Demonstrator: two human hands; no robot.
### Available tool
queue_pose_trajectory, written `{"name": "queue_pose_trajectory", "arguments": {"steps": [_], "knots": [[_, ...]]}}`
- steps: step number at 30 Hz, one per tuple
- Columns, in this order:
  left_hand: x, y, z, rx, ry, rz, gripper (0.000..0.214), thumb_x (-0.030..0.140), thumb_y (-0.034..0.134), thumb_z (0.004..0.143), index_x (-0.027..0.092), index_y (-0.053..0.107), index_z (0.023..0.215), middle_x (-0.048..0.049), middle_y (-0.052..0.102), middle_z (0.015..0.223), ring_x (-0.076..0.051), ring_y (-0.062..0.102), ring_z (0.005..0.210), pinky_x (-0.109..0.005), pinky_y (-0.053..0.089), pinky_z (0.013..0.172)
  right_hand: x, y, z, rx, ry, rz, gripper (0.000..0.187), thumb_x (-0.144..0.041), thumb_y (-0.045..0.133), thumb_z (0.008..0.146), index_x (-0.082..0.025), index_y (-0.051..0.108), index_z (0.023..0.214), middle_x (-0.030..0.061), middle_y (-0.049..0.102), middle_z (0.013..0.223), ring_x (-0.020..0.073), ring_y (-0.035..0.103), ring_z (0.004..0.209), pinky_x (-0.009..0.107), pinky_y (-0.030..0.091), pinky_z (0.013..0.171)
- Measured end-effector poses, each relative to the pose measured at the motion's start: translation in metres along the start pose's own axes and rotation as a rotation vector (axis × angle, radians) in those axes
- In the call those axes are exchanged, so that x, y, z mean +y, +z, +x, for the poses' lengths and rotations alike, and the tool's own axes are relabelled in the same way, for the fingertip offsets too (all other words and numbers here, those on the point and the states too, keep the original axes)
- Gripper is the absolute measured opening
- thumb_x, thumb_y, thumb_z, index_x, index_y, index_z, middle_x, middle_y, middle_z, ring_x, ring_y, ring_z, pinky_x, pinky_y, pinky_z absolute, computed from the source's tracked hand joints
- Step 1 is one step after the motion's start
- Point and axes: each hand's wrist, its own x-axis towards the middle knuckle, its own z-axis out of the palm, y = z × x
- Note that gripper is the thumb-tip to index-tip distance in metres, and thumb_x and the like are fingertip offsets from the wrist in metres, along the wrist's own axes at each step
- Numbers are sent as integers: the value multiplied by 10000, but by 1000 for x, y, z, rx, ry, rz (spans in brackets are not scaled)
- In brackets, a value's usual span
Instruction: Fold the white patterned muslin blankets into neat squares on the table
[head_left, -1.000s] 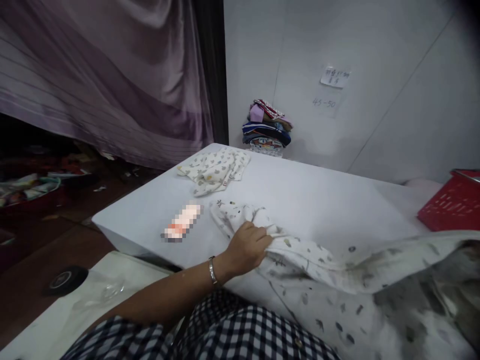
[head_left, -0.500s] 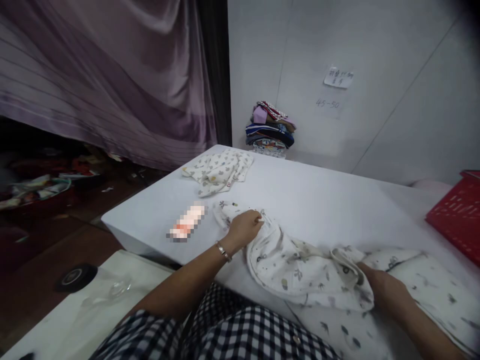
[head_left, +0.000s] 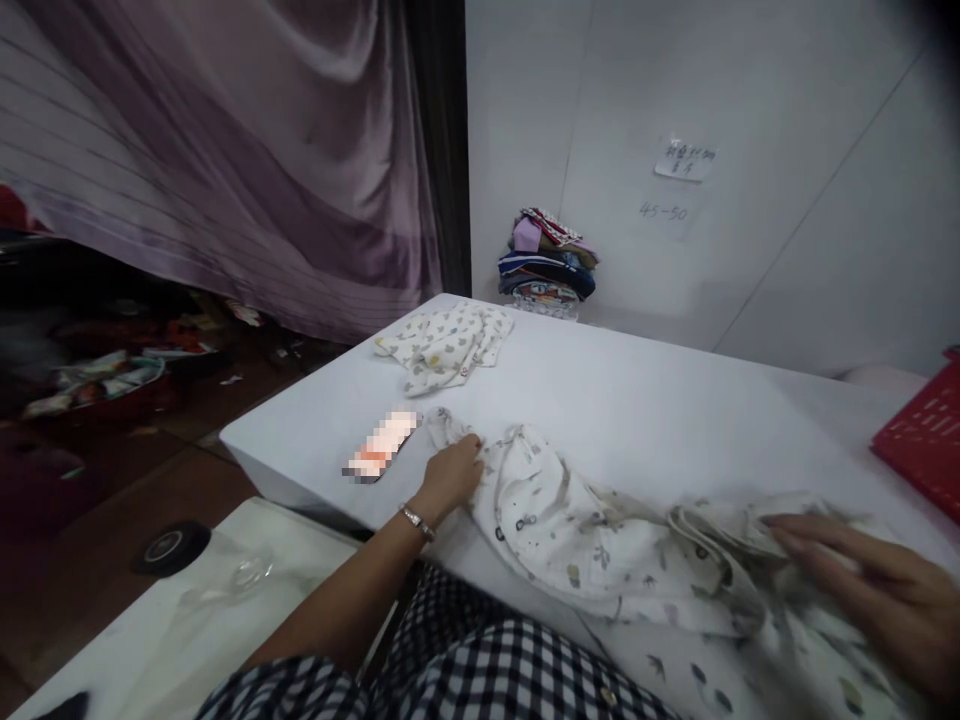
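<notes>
A crumpled white cloth (head_left: 600,545), printed with small grey plants and animals, lies along the front of the white table. My left hand (head_left: 452,475) is closed on its left end, with the fingertips partly hidden. Over the right part of the cloth, my right hand (head_left: 877,580) has its fingers stretched out; it is slightly blurred and touches or nearly touches the folds. Farther back on the table rests another white printed cloth (head_left: 450,345). A long pixelated object (head_left: 382,446) lies to the left of my left hand.
A red plastic basket (head_left: 926,430) stands at the right edge of the table (head_left: 645,400). Folded clothes are stacked (head_left: 547,255) against the wall. A purple curtain (head_left: 337,180) hangs at left, and a pale surface with clear plastic (head_left: 251,570) is at the lower left.
My left hand has shifted left and slightly down along the cloth. My right hand has moved right and its fingers have straightened, while the cloth's right side has bunched differently.
</notes>
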Motion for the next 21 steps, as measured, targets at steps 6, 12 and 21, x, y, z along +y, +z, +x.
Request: {"name": "queue_pose_trajectory", "arguments": {"steps": [6,12,21], "knots": [[9,-14,-14,198,122,222,502,141,439,776,165,376,1273,-148,542,1178,-260,533,1010,-356,408,767,-108,87,16,-565,-319,316,355,-477,420,842,-246,690,848,13,687,845,190,609,774,275,459,709],[27,-11,23,112,363,202,205,199,423,824,148,568,958,-125,619,991,-254,530,985,-422,321,900,-134,150,42,-496,-268,82,441,-531,415,827,-194,642,655,5,570,557,134,489,546,243,308,527],[36,11,61,67,409,71,184,245,470,789,176,613,883,-81,613,967,-225,542,950,-335,401,794,-123,199,69,-556,15,273,395,-519,521,737,-144,620,660,-5,517,560,108,430,550,227,280,515]]}}
